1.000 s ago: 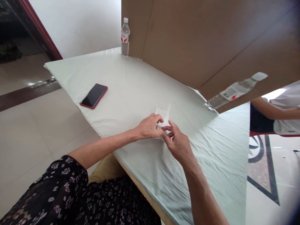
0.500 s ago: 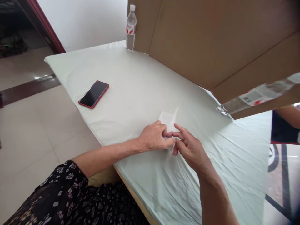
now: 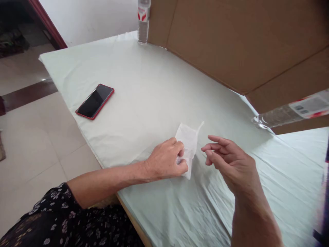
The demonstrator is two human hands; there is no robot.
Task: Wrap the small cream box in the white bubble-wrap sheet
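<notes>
Left hand [image 3: 164, 160] seemingly pinches and steadies white tissue [image 3: 188, 138]; right hand [image 3: 232, 165], empty, loosely parted alongside, next needs light touch.

Tiled room with a cloth-covered table [image 3: 144, 92]
We see a white wall [image 3: 97, 17], a dark red frame [image 3: 48, 24] and a pale floor [image 3: 33, 133] crossed by a dark band [image 3: 28, 95].

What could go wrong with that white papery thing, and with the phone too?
The thin, white, papery sheet might crease or tear, because the left hand grips it by one side. It could also twist or slip, since the right hand is apart from it. The black-screened phone in a red case lies near the edge of the pale green cloth-covered table, so a bump might knock it off.
</notes>
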